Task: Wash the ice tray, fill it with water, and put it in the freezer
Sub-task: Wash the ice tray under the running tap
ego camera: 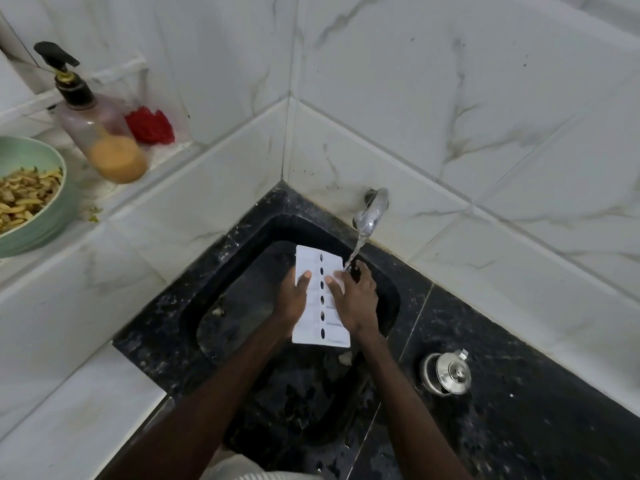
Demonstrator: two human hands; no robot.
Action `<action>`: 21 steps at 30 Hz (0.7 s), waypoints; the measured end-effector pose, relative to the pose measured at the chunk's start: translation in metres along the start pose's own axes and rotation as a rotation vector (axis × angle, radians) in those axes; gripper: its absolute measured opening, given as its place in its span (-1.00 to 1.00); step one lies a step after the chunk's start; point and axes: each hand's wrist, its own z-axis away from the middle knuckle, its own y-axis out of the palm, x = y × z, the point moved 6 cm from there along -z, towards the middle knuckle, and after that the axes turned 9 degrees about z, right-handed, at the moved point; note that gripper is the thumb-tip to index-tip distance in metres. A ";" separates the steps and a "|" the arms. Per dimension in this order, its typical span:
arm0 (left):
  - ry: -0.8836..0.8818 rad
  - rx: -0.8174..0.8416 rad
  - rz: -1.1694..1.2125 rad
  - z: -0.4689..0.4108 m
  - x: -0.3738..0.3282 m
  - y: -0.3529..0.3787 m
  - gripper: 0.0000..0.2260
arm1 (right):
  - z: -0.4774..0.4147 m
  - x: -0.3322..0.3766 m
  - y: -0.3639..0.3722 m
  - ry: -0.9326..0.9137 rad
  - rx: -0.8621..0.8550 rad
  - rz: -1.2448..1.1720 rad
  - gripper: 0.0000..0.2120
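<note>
White ice tray (318,306) over the black sink (242,289), far corner in the stream (355,252) from the tap (371,211) | I read: rinsing | left hand (292,301) and right hand (358,303) grip its long edges, fingers (363,274) clamped on it, thumbs on top for steadiness

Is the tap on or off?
On. A thin stream of water runs from the shiny metal tap down to the right hand, which holds the white plastic ice tray over the black stone sink.
</note>
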 end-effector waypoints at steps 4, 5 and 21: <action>0.025 0.025 0.016 0.001 -0.010 -0.002 -0.72 | 0.006 0.013 -0.003 -0.116 0.028 -0.033 -0.49; 0.020 0.026 0.014 0.000 -0.009 -0.004 -0.72 | 0.006 0.012 -0.006 -0.141 0.013 -0.006 -0.51; -0.090 0.021 0.024 0.012 -0.005 0.001 -0.75 | -0.021 -0.013 -0.012 -0.018 -0.121 -0.071 -0.61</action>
